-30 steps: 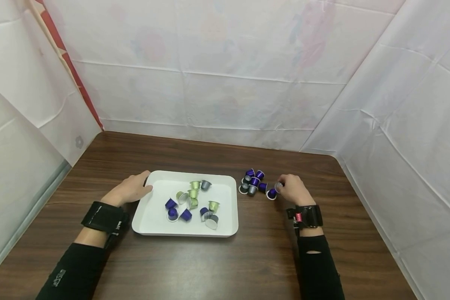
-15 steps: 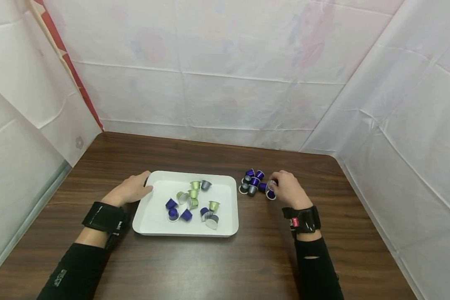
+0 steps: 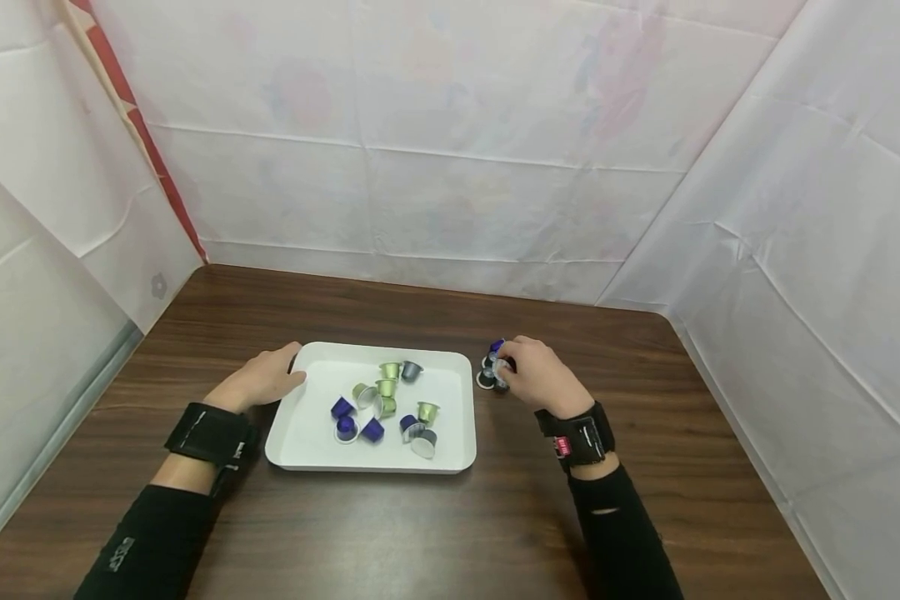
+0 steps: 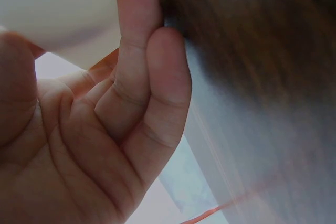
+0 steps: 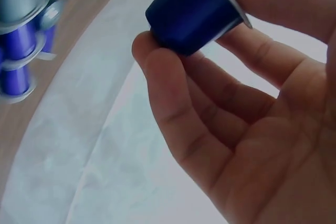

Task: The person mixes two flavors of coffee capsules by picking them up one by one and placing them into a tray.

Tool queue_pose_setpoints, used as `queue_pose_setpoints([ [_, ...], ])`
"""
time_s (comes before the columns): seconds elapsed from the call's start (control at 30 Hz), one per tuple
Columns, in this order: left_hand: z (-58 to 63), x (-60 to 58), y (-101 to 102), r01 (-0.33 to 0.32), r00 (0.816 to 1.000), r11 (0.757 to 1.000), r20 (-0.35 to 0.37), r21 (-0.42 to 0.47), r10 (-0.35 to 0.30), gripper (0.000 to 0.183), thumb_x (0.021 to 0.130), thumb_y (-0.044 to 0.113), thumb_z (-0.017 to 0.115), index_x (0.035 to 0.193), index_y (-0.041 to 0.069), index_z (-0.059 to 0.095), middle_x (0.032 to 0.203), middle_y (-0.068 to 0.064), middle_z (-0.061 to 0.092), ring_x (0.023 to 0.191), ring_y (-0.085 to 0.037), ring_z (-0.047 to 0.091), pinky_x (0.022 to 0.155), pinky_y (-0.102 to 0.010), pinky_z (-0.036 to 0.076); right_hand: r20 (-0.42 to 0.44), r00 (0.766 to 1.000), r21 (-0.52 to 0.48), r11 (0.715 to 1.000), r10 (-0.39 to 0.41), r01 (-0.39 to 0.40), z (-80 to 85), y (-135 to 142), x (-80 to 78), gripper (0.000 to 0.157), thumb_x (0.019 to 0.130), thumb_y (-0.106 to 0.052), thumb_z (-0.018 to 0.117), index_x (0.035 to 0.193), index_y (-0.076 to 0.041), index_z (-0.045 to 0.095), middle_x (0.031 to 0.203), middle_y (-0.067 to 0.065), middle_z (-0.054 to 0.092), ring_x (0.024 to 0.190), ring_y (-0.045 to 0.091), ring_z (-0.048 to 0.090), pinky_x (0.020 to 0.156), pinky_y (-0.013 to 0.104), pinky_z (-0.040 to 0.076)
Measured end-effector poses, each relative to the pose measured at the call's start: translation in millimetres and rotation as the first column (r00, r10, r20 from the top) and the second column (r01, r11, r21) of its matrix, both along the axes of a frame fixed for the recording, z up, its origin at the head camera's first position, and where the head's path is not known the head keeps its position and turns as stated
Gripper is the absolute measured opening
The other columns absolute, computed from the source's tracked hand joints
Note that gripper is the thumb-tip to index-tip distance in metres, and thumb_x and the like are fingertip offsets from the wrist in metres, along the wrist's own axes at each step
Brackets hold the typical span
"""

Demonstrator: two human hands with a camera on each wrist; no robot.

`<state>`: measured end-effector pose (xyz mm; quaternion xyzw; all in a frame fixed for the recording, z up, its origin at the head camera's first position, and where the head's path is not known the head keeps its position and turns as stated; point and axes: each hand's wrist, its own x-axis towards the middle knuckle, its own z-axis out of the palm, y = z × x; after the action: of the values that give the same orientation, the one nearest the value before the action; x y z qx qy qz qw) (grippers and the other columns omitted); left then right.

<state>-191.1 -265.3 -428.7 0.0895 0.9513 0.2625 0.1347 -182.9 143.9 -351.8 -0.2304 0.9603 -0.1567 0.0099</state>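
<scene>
White sheeting around brown table

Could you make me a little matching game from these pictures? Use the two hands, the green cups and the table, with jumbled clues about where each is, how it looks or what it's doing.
Column one:
1. left hand
2. green cups
3. right hand
4. table

Column two:
A. brown, with a wood grain
B. pinching a blue cup
C. holding the white tray by its edge
D. lying inside the tray

Right pairs: 1-C, 2-D, 3-B, 4-A.
</scene>
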Motion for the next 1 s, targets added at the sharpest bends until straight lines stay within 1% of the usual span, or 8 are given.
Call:
queue_pose_setpoints([
  [0.1, 0.7, -0.3, -1, 0.004, 1.0, 1.0, -0.001, 0.001, -0.004, 0.044, 0.095, 0.017, 0.048, 0.131, -0.006, 0.038, 0.116, -0.03, 0.056, 0.091, -0.032, 0.057, 0.079, -0.054, 0.045, -0.015, 0.998, 0.024, 0.998, 0.056, -0.055, 4.3, -16, 1.3, 0.015, 0.09, -0.01, 0.061, 0.102, -0.004, 0.067, 0.091, 0.004, 0.058, 0.073, 0.014, 0.052, 0.063, 0.027, 0.046],
  [0.23, 1.7, -0.4, -1, 0.011, 1.0, 1.0, -0.005, 0.002, -0.011, 0.042, 0.095, 0.017, 0.049, 0.129, -0.006, 0.039, 0.114, -0.029, 0.057, 0.089, -0.031, 0.057, 0.077, -0.052, 0.045, -0.035, 0.99, 0.063, 0.989, 0.14, -0.137, 8.8, -38, 3.3, 0.013, 0.091, -0.01, 0.06, 0.101, -0.006, 0.067, 0.092, 0.003, 0.059, 0.072, 0.011, 0.053, 0.063, 0.025, 0.046],
  [0.43, 2.1, -0.3, -1, 0.015, 1.0, 1.0, -0.004, 0.02, -0.015, 0.041, 0.095, 0.017, 0.049, 0.128, -0.006, 0.04, 0.113, -0.027, 0.058, 0.087, -0.029, 0.057, 0.076, -0.049, 0.046, 0.008, 0.973, 0.116, 0.967, 0.229, -0.228, 13.2, -68, 6.1, 0.018, 0.092, -0.013, 0.06, 0.107, -0.006, 0.066, 0.097, 0.005, 0.059, 0.069, 0.008, 0.053, 0.06, 0.021, 0.045],
  [0.73, 3.9, 0.1, 0, 0.014, 1.0, 1.0, -0.002, 0.028, -0.014, 0.042, 0.095, 0.017, 0.05, 0.128, -0.006, 0.04, 0.112, -0.026, 0.058, 0.086, -0.028, 0.057, 0.075, -0.047, 0.046, 0.008, 0.941, 0.126, 0.933, 0.337, -0.336, 3.4, -103, 6.0, 0.019, 0.09, -0.011, 0.06, 0.108, -0.005, 0.067, 0.09, 0.001, 0.056, 0.069, 0.009, 0.05, 0.059, 0.019, 0.042],
  [1.0, 3.2, 0.3, 0, 0.017, 1.0, 1.0, -0.001, 0.023, -0.017, 0.042, 0.095, 0.017, 0.05, 0.129, -0.007, 0.04, 0.113, -0.028, 0.058, 0.086, -0.028, 0.058, 0.075, -0.048, 0.046, 0.006, 0.916, 0.145, 0.906, 0.401, -0.397, -6.1, -129, 6.8, 0.019, 0.09, -0.012, 0.061, 0.106, -0.008, 0.068, 0.093, 0.0, 0.058, 0.073, 0.008, 0.05, 0.065, 0.019, 0.042],
])
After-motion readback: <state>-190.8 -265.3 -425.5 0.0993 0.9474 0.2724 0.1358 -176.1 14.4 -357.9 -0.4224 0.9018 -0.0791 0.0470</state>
